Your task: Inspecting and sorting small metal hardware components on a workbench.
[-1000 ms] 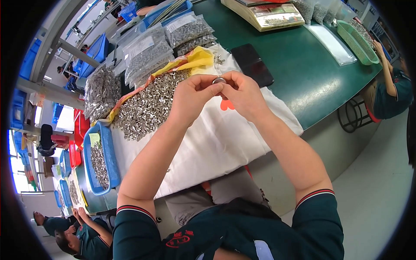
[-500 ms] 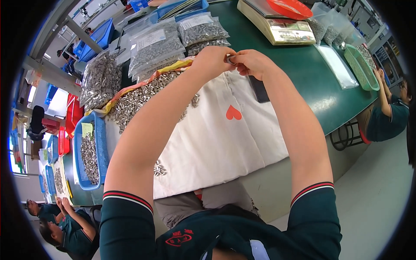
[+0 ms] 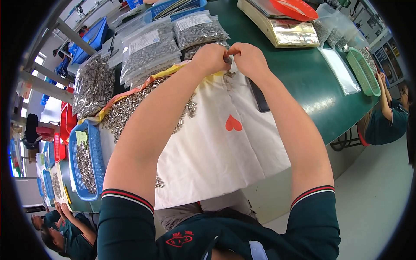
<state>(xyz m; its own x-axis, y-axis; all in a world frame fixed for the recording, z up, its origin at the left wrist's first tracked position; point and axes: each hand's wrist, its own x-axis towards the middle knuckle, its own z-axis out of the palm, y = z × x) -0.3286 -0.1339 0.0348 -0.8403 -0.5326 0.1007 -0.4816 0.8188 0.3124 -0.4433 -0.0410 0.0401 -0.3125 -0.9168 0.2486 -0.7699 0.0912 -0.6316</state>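
My hands meet over the far edge of a white cloth (image 3: 208, 143) with a red heart on it. My left hand (image 3: 211, 58) is closed, its thumb and fingertips pinching a small round metal part (image 3: 227, 60). Right beside it my right hand (image 3: 249, 60) is curled, with the index fingertip reaching to the left hand's fingers; whatever it holds is hidden. A few small metal pieces (image 3: 230, 74) lie on the cloth just below the hands. A large heap of short metal sleeves (image 3: 125, 108) spreads beyond my left forearm, with a smaller group (image 3: 190, 108) to its right.
Bagged metal parts (image 3: 149, 52) stand behind the heap. A blue basket (image 3: 100, 160) of parts is at the left. A dark phone (image 3: 258, 95) lies by my right forearm. A scale (image 3: 281, 30), red tray (image 3: 294, 9) and green basket (image 3: 363, 71) sit at the far right. Other people work on both sides.
My hands have drawn slightly apart at the fingertips, and my right fingers are more curled. Metal pieces now show on the cloth below them. The whole view has shifted slightly.
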